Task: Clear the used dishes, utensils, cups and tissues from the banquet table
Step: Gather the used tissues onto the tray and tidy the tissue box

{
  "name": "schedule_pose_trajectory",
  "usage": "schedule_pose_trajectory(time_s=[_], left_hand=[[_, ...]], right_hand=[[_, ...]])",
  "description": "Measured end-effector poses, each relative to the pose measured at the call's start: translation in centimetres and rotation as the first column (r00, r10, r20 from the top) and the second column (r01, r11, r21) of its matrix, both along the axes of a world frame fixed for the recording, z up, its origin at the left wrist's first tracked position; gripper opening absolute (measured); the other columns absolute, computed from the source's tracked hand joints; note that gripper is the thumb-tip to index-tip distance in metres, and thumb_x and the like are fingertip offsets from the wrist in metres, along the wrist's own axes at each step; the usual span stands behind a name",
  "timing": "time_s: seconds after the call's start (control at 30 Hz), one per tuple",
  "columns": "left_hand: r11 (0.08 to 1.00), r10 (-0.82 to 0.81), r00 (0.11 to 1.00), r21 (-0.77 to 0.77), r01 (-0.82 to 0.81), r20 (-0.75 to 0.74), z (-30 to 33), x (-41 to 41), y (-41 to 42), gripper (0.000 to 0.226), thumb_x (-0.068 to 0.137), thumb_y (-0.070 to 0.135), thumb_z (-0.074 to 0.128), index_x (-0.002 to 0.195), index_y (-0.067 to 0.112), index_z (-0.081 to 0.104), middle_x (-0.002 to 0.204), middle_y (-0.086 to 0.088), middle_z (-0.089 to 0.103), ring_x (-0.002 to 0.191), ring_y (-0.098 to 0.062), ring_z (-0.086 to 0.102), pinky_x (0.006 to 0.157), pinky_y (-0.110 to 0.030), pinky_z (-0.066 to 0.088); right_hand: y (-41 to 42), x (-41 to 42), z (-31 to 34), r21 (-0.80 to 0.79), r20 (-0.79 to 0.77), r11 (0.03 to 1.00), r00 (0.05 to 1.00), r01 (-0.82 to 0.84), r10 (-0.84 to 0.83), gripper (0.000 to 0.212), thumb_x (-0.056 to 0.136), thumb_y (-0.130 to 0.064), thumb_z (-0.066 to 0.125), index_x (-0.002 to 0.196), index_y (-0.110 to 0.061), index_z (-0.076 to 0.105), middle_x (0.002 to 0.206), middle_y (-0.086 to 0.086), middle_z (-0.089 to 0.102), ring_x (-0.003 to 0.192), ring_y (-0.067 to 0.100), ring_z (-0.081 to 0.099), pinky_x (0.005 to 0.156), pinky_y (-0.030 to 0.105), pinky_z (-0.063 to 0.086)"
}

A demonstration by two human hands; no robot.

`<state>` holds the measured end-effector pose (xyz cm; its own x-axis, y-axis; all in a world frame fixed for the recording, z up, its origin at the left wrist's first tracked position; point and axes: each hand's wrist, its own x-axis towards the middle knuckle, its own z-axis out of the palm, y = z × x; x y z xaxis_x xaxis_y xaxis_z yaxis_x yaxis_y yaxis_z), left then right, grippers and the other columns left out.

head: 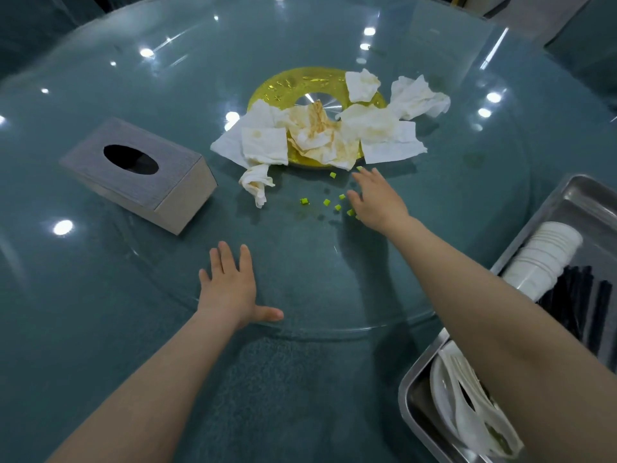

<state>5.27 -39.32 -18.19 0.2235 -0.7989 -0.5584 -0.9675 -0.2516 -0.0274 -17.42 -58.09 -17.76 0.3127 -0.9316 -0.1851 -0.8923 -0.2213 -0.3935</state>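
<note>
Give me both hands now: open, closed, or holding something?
Left hand: open, flat on the glass turntable, holding nothing.
Right hand: open, over the green bits, holding nothing.

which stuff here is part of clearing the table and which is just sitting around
Part of the job:
used tissues
green food bits
stacked paper cups
white spoons
black chopsticks
metal trays

Just lying about:
tissue box
gold centre disc
glass turntable
</note>
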Motion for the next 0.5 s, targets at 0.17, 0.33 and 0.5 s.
schedule_pose_trajectory(time_s=[0.17,0.33,0.5], left_hand=[[1.000,0.000,1.000,0.016,0.000,-0.003,0.1,0.2,0.0,0.145,0.057,0.081,0.064,0.146,0.009,-0.026,0.152,-0.026,-0.027,0.143,-0.041,-0.019,0.116,-0.056,0.007],[1.000,0.002,1.000,0.001,-0.002,-0.004,0.0,0.6,-0.1,0.146,0.056,0.081,0.064,0.146,0.009,-0.025,0.152,-0.027,-0.027,0.143,-0.042,-0.019,0.116,-0.056,0.007],[1.000,0.001,1.000,-0.006,-0.001,-0.011,-0.3,0.7,-0.4,0.146,0.056,0.081,0.064,0.146,0.008,-0.025,0.152,-0.028,-0.027,0.143,-0.042,-0.019,0.115,-0.057,0.007]], right_hand=[[-2.2,2.0,0.5,0.047,-0.084,0.998,0.996,-0.035,0.039,0.058,0.103,-0.037,0.031,0.150,-0.006,0.018,0.160,0.007,0.011,0.148,0.022,0.004,0.115,0.041,0.021],[0.6,2.6,-0.7,0.001,0.007,0.999,0.999,-0.045,0.045,0.054,0.101,-0.037,0.034,0.145,-0.006,0.030,0.152,0.007,0.033,0.141,0.026,0.029,0.105,0.039,0.035],[0.1,3.4,-1.3,-0.127,-0.080,0.975,0.982,-0.180,0.171,0.061,0.101,-0.039,0.037,0.151,-0.008,0.021,0.158,0.007,0.020,0.146,0.022,0.015,0.118,0.034,0.013]])
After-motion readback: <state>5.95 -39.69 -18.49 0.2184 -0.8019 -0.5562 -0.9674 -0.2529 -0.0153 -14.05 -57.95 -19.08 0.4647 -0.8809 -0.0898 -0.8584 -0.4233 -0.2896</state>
